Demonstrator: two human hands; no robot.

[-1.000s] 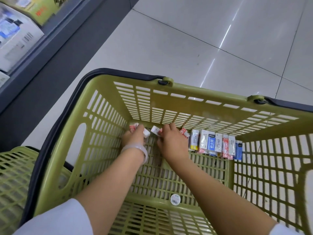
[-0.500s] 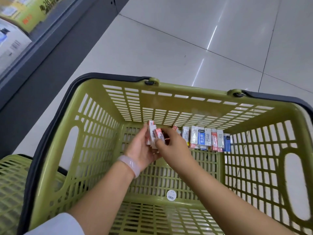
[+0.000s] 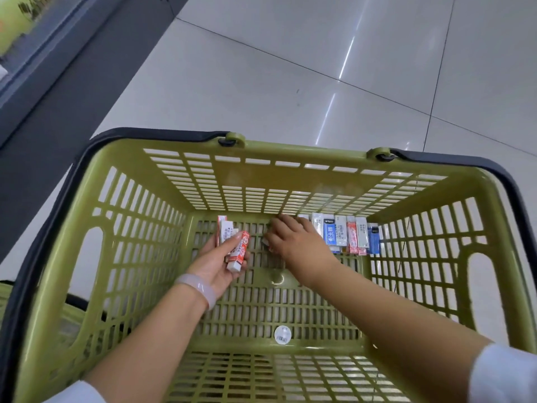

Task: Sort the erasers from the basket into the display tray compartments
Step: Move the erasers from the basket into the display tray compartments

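A green slatted basket (image 3: pixel 139 216) fills the view. Along its far floor edge stands a row of several wrapped erasers (image 3: pixel 345 234), in white, blue and red sleeves. My left hand (image 3: pixel 220 263) is palm up inside the basket and holds a small stack of red-and-white erasers (image 3: pixel 235 245). My right hand (image 3: pixel 296 242) is palm down on the basket floor at the left end of the row, its fingers curled over something small that I cannot make out. No display tray is in view.
The basket has a dark handle rim (image 3: pixel 162 133) and a round white sticker (image 3: pixel 282 334) on its near floor. White floor tiles (image 3: pixel 290 68) lie beyond it. A dark shelf base (image 3: pixel 58 71) runs along the left. Another green basket's edge (image 3: pixel 5 289) shows at lower left.
My left hand has turned palm up and drawn back with its stack of erasers. My right hand left that stack and moved right and down to the basket floor beside the row.
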